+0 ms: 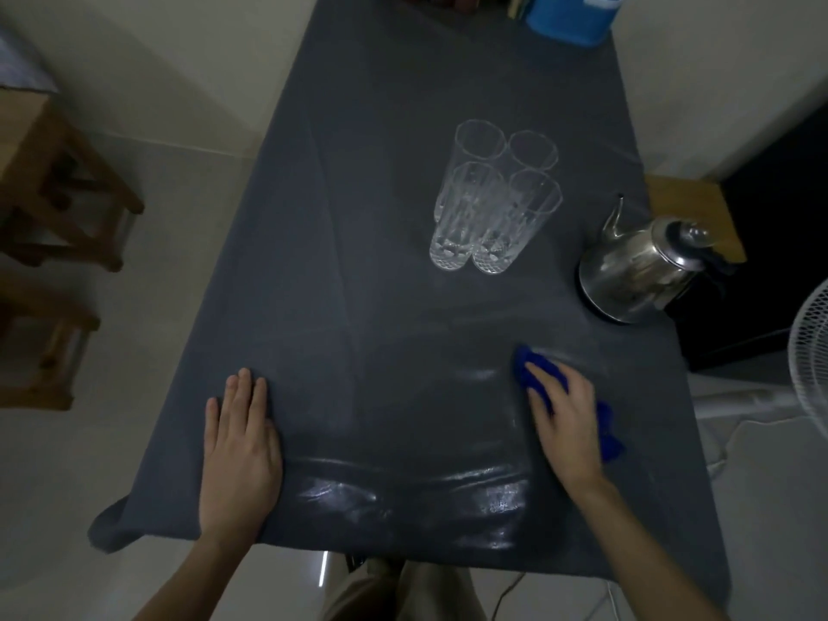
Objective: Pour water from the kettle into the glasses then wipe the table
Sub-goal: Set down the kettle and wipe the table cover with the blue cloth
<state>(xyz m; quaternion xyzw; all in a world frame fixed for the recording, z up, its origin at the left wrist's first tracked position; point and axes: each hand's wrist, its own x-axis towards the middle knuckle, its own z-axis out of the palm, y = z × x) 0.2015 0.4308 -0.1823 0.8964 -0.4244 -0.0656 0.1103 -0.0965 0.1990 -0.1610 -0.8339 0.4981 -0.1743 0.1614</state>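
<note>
Looking left to right: wooden stools [58, 203] on the floor left of the counter [381, 217], which has a dark grey cloth cover. Left hand [239, 445] lies flat, palm down, on the near-left part of the counter, fingers [244, 392] released and straight, holding nothing. Wet glossy streaks [403, 490] on the cover between the two hands, near the front edge. Four clear glasses [493, 195] stand clustered in a 2x2 group, touching or nearly so, centre-right and farther back. Can't tell whether they hold water. Right hand [567, 419] presses a blue cloth [533, 365] against the counter near-right, fingers spread over the cloth and curled on it; cloth sticks out past the fingertips and behind the palm. Steel kettle [636, 266] sits at the right edge, spout pointing away, apart from the glasses and beyond the right hand. Blue container [569, 20] at the far-right end. White fan [811, 365] off the right side.
</note>
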